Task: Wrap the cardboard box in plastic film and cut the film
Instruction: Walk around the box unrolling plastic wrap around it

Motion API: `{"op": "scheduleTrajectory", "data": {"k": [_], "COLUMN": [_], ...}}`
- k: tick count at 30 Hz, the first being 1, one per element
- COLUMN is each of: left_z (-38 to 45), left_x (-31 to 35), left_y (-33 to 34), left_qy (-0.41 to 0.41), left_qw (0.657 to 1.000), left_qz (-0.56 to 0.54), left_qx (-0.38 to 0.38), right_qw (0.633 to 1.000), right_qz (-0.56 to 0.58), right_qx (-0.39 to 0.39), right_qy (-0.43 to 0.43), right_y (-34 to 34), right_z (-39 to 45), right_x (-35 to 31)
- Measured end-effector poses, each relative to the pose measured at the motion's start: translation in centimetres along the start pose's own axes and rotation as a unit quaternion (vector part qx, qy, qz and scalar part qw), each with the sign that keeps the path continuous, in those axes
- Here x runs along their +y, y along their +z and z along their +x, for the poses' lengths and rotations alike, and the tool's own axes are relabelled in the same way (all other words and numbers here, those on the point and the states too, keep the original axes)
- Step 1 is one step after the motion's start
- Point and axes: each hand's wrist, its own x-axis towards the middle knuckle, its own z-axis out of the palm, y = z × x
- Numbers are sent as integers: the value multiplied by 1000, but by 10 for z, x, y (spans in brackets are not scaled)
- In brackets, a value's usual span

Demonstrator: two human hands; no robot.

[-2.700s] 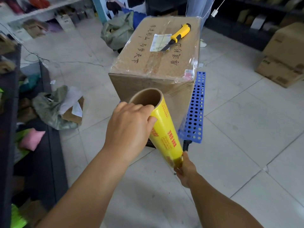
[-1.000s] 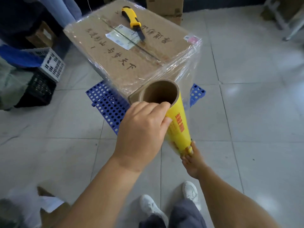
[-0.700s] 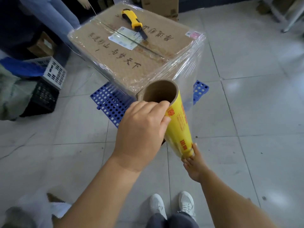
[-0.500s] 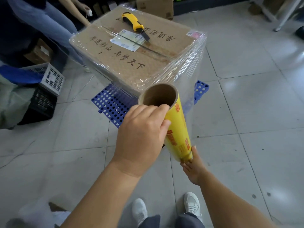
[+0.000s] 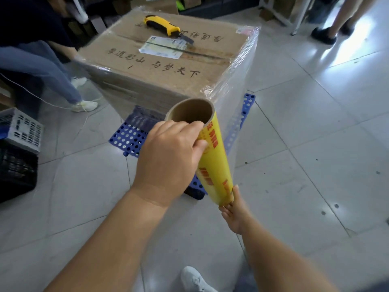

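The lower end of the film roll [image 5: 212, 157] is hidden inside the right hand [image 5: 233, 213], so the far side of that grip cannot be made out; the visible fingers curl shut around the roll's bottom rim. The left hand [image 5: 168, 163] closes over the upper end, fingertips hooked on the open cardboard core. The roll's long axis runs steeply, open top tilted far and left, bottom near and right. Clear film [image 5: 233, 98] stretches from the roll to the right near corner of the cardboard box [image 5: 160, 60], and is hard to see except by its sheen. The box stands centre far on a blue perforated mat [image 5: 128, 138], largely covered. A yellow-handled knife [image 5: 166, 28] lies on the box top, blade pointing right. Bystanders' legs at the left and far right are cut off by the frame.
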Motion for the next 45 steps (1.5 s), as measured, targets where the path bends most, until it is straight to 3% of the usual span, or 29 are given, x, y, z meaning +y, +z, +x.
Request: {"op": "scheduleTrajectory", "data": {"k": [23,31,45], "left_z": [-10,11,46], "left_x": [-158,-214,-293], "left_y": [-33,-33,-39], "left_qy": [122,210,282], "left_qw": [991,974,951], "left_qz": [-40,-64,-104], "left_qx": [-27,-60,-80], "right_qw": [980,949,909], "right_qz": [181,289,383], "right_qx": [57,80,107], "right_qy": [-64,-94,-124], "right_y": [162,218,307], "right_z": [17,29,34], "right_x": [66,66,75]}}
